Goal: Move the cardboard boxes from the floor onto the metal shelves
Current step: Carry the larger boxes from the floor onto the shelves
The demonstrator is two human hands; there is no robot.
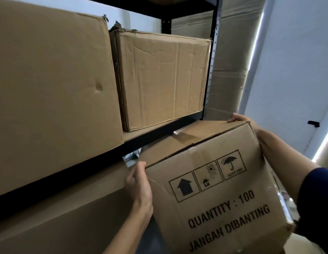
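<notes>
**Cardboard box tilted at the lower shelf**

Brown corrugated, the printed box [214, 189] sat at lower right of the frame, tipped with its taped top slanting up toward the black metal shelf beam [97, 158]. Its face read "QUANTITY : 100", "JANGAN DIBANTING" and "KEEP DRY" beside arrow, sun and umbrella symbols. The left hand [138, 186] gripped its near left edge; the right hand [241, 119] clasped its far top corner. A creased box [163, 79] and a large dented box [49, 88] stood on the shelf above.

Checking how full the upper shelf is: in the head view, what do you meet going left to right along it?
Large dented box → smaller creased box → black shelf upright → flattened cardboard beyond it.
</notes>
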